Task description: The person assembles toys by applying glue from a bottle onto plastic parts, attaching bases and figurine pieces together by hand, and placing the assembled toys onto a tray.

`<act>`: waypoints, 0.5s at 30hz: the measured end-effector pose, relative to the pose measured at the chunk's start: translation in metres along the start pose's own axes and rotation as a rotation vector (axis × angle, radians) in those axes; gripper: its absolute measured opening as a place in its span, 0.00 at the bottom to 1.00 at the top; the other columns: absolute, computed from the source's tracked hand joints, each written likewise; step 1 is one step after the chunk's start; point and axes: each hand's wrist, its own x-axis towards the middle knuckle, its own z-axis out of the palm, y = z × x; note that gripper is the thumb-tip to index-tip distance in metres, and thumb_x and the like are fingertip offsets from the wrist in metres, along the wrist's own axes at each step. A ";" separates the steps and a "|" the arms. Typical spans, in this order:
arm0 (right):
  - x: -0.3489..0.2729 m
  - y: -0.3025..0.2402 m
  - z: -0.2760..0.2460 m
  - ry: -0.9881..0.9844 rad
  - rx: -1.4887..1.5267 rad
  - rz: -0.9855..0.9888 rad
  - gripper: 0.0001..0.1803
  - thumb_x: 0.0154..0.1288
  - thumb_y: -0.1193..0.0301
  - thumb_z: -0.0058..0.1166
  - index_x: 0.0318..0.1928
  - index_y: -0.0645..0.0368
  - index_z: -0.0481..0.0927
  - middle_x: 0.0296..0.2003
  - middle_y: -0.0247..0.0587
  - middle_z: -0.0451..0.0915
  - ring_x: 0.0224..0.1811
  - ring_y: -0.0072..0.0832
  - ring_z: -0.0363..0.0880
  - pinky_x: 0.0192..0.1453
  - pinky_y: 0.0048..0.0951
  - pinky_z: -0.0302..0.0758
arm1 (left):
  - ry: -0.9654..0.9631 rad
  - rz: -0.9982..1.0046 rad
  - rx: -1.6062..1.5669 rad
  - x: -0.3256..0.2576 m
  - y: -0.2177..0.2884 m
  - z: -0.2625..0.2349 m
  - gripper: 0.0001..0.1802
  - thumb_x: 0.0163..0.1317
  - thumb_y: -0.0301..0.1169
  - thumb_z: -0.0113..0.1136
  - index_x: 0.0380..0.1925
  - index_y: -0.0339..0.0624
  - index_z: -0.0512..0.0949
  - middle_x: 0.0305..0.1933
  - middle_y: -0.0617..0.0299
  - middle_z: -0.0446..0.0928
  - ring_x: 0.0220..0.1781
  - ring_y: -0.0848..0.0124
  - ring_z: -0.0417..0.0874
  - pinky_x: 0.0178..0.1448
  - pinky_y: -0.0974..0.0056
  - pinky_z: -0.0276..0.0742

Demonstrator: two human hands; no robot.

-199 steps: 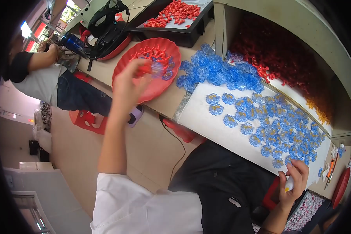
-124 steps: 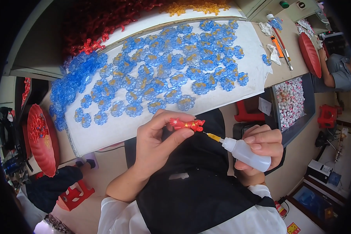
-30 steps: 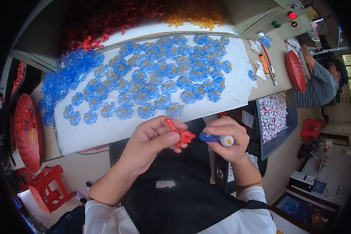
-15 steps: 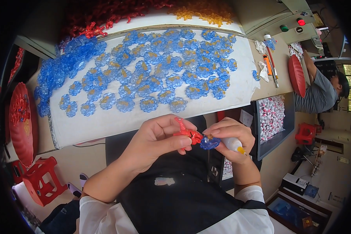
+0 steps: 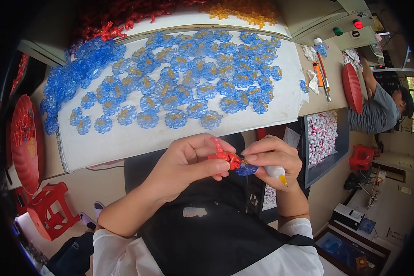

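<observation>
My left hand (image 5: 188, 161) pinches a small red plastic figure (image 5: 230, 158) between thumb and fingers, its ridged tail-like end pointing up. Against its right end sits a dark blue translucent flower-shaped piece (image 5: 247, 170), which my right hand (image 5: 283, 158) grips with thumb and fingertips. Tucked in that same hand is a small white squeeze bottle (image 5: 275, 172) with a yellow nozzle pointing down to the right. Fingers partly hide where the red and blue parts meet. Both hands are raised above my black apron (image 5: 188, 234), just short of the table's near edge.
Rows of blue flower-shaped pieces (image 5: 175, 118) with yellow centres lie on white paper (image 5: 124, 142). Loose blue pieces (image 5: 73, 73) heap at left, red and orange parts behind. A red dish (image 5: 27, 161) stands left; a dark bin (image 5: 326, 161) and a co-worker (image 5: 377, 106) are right.
The right fingers have shifted slightly over the blue piece, covering more of it, and the bottle has tipped a little. The left hand keeps its hold on the red figure.
</observation>
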 end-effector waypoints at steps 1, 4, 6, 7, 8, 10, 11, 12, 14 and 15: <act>0.000 0.000 0.000 0.000 0.001 0.001 0.13 0.44 0.81 0.59 0.35 0.63 0.78 0.32 0.45 0.77 0.30 0.31 0.77 0.31 0.23 0.72 | 0.001 0.003 0.004 0.000 0.000 0.000 0.12 0.54 0.24 0.55 0.40 0.35 0.72 0.36 0.58 0.76 0.33 0.78 0.76 0.38 0.74 0.72; -0.003 -0.004 0.002 0.022 -0.047 0.049 0.13 0.44 0.80 0.60 0.35 0.62 0.79 0.31 0.43 0.76 0.30 0.30 0.77 0.31 0.22 0.72 | 0.039 0.017 0.053 0.000 0.000 0.002 0.13 0.52 0.22 0.57 0.39 0.33 0.72 0.34 0.56 0.76 0.32 0.74 0.77 0.37 0.72 0.73; -0.002 -0.007 0.003 0.044 -0.076 0.102 0.14 0.43 0.80 0.60 0.35 0.61 0.79 0.30 0.42 0.76 0.29 0.29 0.77 0.31 0.22 0.73 | 0.052 0.036 0.089 -0.001 0.002 0.003 0.13 0.51 0.22 0.58 0.38 0.33 0.72 0.33 0.56 0.77 0.32 0.75 0.77 0.37 0.72 0.73; -0.002 -0.007 0.002 0.044 -0.075 0.102 0.14 0.43 0.80 0.60 0.35 0.61 0.79 0.30 0.42 0.76 0.29 0.29 0.77 0.31 0.22 0.73 | 0.066 0.055 0.124 -0.002 0.002 0.004 0.13 0.50 0.21 0.58 0.38 0.33 0.73 0.33 0.57 0.77 0.32 0.75 0.77 0.37 0.73 0.73; -0.001 -0.008 0.001 0.019 -0.087 0.093 0.14 0.43 0.80 0.60 0.35 0.61 0.79 0.30 0.42 0.76 0.29 0.28 0.76 0.30 0.22 0.73 | 0.067 0.055 0.124 -0.002 0.003 0.005 0.13 0.50 0.21 0.58 0.38 0.33 0.73 0.33 0.57 0.77 0.32 0.75 0.77 0.37 0.73 0.73; -0.001 -0.008 -0.001 -0.007 -0.098 0.084 0.14 0.42 0.80 0.60 0.35 0.61 0.80 0.30 0.41 0.76 0.29 0.28 0.76 0.30 0.22 0.73 | 0.066 0.015 0.137 -0.002 0.006 0.005 0.14 0.49 0.21 0.59 0.38 0.33 0.73 0.31 0.58 0.77 0.31 0.76 0.77 0.38 0.74 0.73; -0.001 -0.007 -0.002 -0.027 -0.109 0.052 0.14 0.42 0.80 0.61 0.35 0.62 0.80 0.29 0.41 0.76 0.29 0.27 0.76 0.30 0.22 0.73 | 0.066 0.014 0.136 -0.002 0.006 0.005 0.14 0.49 0.21 0.59 0.38 0.33 0.73 0.31 0.58 0.77 0.31 0.76 0.77 0.38 0.74 0.73; 0.000 -0.006 -0.002 -0.047 -0.120 0.020 0.14 0.41 0.79 0.61 0.35 0.62 0.80 0.29 0.41 0.76 0.28 0.27 0.76 0.29 0.22 0.73 | 0.057 -0.007 0.126 -0.002 0.007 0.005 0.14 0.49 0.21 0.60 0.38 0.33 0.73 0.30 0.58 0.77 0.31 0.76 0.77 0.37 0.74 0.73; 0.000 -0.007 -0.004 -0.073 -0.136 0.012 0.13 0.41 0.78 0.61 0.33 0.62 0.80 0.29 0.42 0.76 0.29 0.29 0.76 0.30 0.23 0.73 | 0.049 -0.029 0.115 -0.001 0.008 0.004 0.14 0.48 0.21 0.60 0.38 0.32 0.74 0.30 0.59 0.77 0.30 0.77 0.77 0.37 0.74 0.73; 0.000 -0.008 -0.005 -0.098 -0.156 0.005 0.12 0.41 0.77 0.61 0.32 0.62 0.79 0.30 0.44 0.76 0.29 0.30 0.77 0.31 0.24 0.72 | 0.034 -0.046 0.109 0.000 0.008 0.003 0.14 0.49 0.22 0.60 0.38 0.33 0.74 0.30 0.58 0.77 0.30 0.77 0.77 0.36 0.74 0.73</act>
